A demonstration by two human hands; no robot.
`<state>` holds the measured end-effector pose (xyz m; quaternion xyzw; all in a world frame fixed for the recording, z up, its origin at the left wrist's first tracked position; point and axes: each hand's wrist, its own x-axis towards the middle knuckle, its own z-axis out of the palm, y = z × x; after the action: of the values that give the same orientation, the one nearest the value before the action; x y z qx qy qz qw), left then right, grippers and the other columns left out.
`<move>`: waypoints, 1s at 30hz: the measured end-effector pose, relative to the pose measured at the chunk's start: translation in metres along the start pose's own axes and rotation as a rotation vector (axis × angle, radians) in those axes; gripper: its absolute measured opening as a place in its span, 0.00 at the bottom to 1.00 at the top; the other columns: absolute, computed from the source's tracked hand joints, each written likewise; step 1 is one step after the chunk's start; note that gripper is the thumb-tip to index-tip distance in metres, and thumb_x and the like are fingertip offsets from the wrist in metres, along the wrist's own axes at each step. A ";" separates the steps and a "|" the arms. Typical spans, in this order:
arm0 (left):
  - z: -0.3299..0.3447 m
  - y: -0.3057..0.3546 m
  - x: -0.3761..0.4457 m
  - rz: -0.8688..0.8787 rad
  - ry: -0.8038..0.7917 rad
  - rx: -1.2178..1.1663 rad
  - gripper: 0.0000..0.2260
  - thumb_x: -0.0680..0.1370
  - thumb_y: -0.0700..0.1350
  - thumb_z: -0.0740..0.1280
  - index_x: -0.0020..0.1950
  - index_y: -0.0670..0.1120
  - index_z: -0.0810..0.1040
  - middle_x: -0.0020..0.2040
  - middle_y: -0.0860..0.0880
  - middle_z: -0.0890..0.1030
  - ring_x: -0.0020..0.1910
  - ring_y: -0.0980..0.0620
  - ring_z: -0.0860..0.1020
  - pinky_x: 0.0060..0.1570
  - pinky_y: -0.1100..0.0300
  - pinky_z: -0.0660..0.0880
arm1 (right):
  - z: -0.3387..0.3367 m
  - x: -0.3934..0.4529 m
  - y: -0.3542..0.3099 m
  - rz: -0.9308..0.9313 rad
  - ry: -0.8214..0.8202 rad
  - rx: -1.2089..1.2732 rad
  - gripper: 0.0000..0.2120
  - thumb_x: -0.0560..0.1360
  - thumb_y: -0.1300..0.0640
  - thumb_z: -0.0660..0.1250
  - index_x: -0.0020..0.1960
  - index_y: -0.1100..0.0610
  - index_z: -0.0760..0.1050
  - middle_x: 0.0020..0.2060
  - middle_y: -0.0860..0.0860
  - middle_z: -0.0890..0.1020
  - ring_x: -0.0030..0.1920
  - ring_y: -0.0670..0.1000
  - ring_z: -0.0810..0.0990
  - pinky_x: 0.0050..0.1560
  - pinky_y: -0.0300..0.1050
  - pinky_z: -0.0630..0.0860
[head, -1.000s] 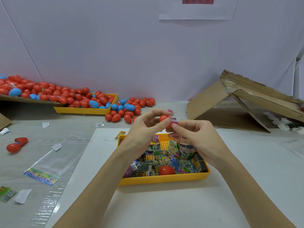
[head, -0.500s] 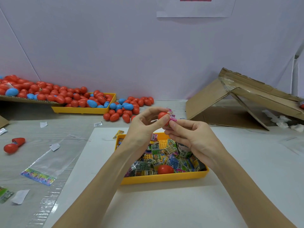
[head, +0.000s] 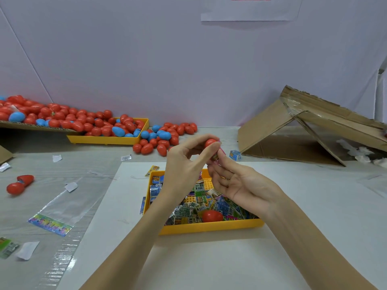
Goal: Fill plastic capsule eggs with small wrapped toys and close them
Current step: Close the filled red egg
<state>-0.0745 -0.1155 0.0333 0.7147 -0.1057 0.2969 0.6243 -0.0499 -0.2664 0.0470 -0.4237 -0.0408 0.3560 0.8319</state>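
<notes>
left hand (head: 186, 162) pinching red egg (head: 210, 142), right hand (head: 236, 181) pinching wrapped toy (head: 215, 156), above yellow tray (head: 209, 227)

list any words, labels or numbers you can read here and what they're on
No text here can be read for certain.
Wrapped toys in the yellow tray: barcodes and printed labels, too small and blurred to read.
Clear bag's rainbow header strip: lettering, blurred.
Paper sheet on the wall: dark red block at the top edge, cut off, unreadable.
Small blue packet on the table: print too small.
Packet at the right hand: unreadable.
</notes>
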 end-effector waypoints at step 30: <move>-0.020 0.003 0.010 0.058 -0.303 0.007 0.20 0.78 0.37 0.74 0.70 0.42 0.78 0.61 0.43 0.81 0.61 0.47 0.81 0.62 0.60 0.77 | 0.003 -0.006 -0.003 0.039 -0.021 0.082 0.17 0.67 0.53 0.79 0.53 0.60 0.87 0.49 0.54 0.85 0.44 0.48 0.84 0.44 0.39 0.81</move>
<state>-0.0743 -0.0950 0.0423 0.7501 -0.2183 0.2040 0.5899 -0.0531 -0.2694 0.0525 -0.3861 -0.0266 0.3782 0.8410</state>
